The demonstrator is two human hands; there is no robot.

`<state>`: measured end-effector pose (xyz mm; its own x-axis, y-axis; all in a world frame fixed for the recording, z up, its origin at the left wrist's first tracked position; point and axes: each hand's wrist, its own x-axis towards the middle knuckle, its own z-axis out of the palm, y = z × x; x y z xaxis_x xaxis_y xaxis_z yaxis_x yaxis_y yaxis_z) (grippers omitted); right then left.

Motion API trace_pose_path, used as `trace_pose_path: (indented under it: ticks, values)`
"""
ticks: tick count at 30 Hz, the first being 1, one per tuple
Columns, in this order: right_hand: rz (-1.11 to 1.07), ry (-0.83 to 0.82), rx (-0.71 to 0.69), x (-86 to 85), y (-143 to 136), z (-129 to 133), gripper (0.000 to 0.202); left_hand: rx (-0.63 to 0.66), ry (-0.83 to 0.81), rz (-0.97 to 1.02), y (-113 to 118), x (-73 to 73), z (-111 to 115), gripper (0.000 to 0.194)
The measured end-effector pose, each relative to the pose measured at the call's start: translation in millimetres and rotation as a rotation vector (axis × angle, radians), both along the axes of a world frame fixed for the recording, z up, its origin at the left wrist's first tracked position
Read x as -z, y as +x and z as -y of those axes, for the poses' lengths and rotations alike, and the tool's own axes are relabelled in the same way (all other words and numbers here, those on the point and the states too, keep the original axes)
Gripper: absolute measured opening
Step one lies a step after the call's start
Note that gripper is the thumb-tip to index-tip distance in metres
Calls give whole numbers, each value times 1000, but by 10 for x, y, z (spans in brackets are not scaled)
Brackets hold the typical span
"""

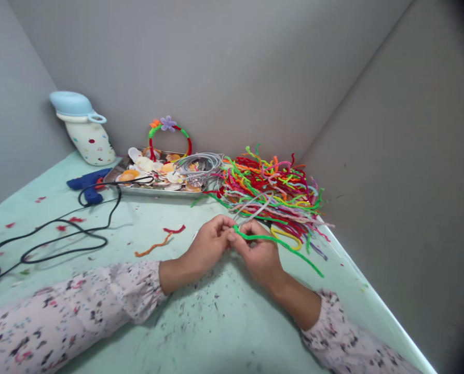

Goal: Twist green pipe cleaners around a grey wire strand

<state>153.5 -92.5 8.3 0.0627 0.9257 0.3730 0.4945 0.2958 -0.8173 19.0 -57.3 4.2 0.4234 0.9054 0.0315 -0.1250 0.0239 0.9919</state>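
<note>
A fuzzy green pipe cleaner [290, 244] runs from between my fingertips across the back of my right hand, its free end hanging out to the right. My right hand [257, 252] is closed in a pinch on it near one end. Just beside it, fingertips touching, my left hand [213, 240] pinches a thin grey headband [257, 206], whose bare band rises behind the fingers toward the pile. The exact spot where band and pipe cleaner meet is partly hidden by the fingers.
Behind my hands lies a heap of coloured pipe cleaners [271, 182]. A metal tray [160, 192] holds shells, grey hoops [201, 164] and a wrapped flower headband [190, 145]. At left are a blue glue gun [87, 182], its black cord [64, 219] and a white bottle [90, 139].
</note>
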Motion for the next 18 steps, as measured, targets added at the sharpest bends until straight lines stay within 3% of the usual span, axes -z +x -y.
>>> trace_pose_path:
  ticks: [7, 18]
  values:
    - [-33, 24, -23, -21, 10, 12, 23, -33, 4, -63, 2, -31, 7, 13]
    - [-36, 22, 84, 65, 5, -19, 13, -18, -43, 1, -1, 11, -15, 14]
